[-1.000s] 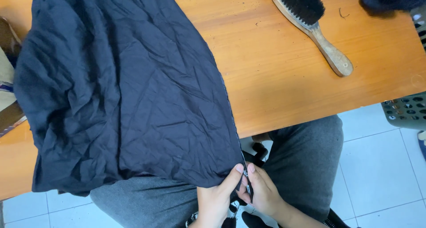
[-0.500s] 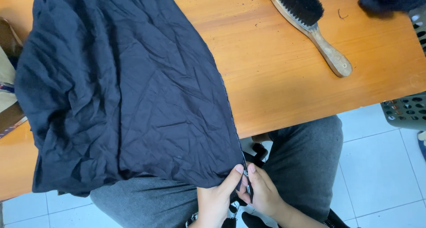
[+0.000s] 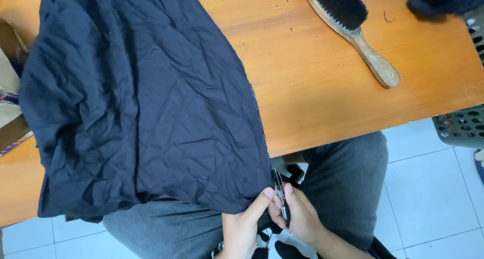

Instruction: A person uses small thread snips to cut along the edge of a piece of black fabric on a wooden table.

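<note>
Head view: left hand [image 3: 242, 228] pinches the dark cloth [image 3: 141, 102] at its lower corner; right hand [image 3: 300, 218], touching it, is clamped on small snips [image 3: 280, 193] at that hem; the seam above the grip, across the wooden table [image 3: 327, 97], looks untrimmed; brush [image 3: 353, 27] well away.

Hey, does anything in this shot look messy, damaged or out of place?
Only small things: the dark cloth is heavily creased and hangs off the wooden table onto the lap, and a few stray dark threads lie near the brush. No visible damage.
</note>
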